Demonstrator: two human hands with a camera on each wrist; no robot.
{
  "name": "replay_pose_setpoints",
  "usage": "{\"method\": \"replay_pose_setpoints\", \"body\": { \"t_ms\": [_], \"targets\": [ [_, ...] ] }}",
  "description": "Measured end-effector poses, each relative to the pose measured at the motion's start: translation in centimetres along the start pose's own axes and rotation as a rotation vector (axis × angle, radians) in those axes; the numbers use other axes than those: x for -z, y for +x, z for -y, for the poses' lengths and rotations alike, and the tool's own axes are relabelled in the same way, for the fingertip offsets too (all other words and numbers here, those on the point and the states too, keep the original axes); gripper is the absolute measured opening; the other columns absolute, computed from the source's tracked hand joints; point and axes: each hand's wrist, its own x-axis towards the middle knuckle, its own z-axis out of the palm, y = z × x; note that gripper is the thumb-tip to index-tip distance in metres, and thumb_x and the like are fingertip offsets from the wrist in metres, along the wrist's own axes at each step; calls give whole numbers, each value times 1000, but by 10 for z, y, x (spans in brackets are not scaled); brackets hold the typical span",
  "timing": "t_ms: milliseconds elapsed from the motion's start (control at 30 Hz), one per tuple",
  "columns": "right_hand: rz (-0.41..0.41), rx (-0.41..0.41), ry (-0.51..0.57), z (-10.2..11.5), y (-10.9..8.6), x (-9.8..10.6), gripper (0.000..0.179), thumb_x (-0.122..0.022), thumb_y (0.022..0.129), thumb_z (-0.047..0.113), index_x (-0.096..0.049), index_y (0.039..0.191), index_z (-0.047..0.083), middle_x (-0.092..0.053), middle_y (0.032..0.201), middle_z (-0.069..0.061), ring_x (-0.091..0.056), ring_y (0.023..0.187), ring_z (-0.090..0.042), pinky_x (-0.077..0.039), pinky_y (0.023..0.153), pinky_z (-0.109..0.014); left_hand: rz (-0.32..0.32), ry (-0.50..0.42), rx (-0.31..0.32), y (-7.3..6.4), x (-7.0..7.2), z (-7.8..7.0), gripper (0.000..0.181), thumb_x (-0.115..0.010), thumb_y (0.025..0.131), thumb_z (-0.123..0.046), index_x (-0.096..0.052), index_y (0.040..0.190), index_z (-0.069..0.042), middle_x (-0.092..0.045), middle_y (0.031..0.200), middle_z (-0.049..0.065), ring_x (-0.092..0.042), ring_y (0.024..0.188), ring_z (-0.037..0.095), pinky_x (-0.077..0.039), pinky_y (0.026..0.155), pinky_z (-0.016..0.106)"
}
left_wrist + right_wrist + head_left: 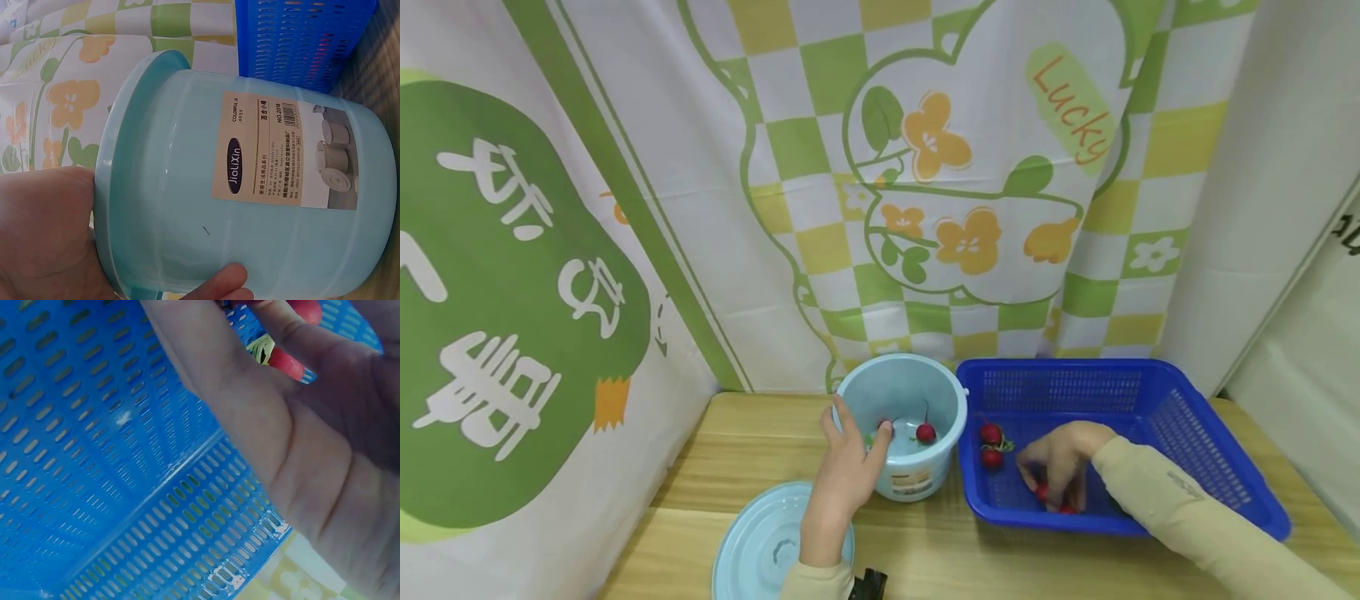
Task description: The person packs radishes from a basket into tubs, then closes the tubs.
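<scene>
Several red radishes [926, 432], split between bucket [942, 467] and basket [1052, 387]

Left hand [847, 473] grips the light-blue plastic bucket at its rim; two radishes inside, one partly behind the thumb. Right hand [1063, 461] down in the blue perforated basket, fingers bent about more radishes; cannot tell whether pinched. Two others near basket's left wall. Round lid [748, 542] flat on wooden tabletop [760, 433].

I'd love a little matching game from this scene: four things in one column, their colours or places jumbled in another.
1. Lid
2. Basket
3. Left hand
4. Right hand

A. Inside the basket
B. Light blue
C. At the bucket's rim
D. Deep blue

Pairs: 1-B, 2-D, 3-C, 4-A
</scene>
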Motion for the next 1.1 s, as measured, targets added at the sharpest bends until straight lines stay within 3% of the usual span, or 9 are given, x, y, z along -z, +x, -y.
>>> {"method": "replay_pose_setpoints", "body": {
  "t_ms": [233,467,567,767,1100],
  "targets": [
    [-15,76,20,4,-4,-1,38,-80,79,-11,-55,95,13,-63,86,-10,-69,67,-20,-62,63,-35,5,6,5,0,-1,0,101,-46,109,-58,10,166,3,6,169,33,-67,95,40,-56,82,53],
    [-214,140,62,4,0,4,40,-78,78,-14,-54,99,11,-55,92,-13,-70,68,-31,-63,63,-44,5,3,-3,0,-1,1,100,-46,109,-57,10,166,4,6,168,34,-67,90,39,-56,78,53],
    [-256,181,85,2,3,9,39,-78,79,-14,-54,102,8,-54,89,-12,-70,69,-31,-63,66,-46,6,0,-4,0,-1,2,100,-46,109,-57,10,166,4,6,168,33,-67,88,37,-56,77,52],
    [-275,213,116,-3,8,17,37,-78,83,-12,-54,105,4,-54,94,-14,-70,74,-29,-64,67,-45,2,3,-5,0,-1,2,100,-46,109,-57,10,166,3,7,169,32,-66,86,36,-56,75,51],
    [-286,223,79,-4,9,21,34,-80,86,-7,-56,106,5,-56,101,-13,-71,76,-28,-63,68,-46,4,0,5,0,1,0,101,-46,109,-58,10,166,2,7,170,31,-64,79,33,-54,70,48]
  ]
}}
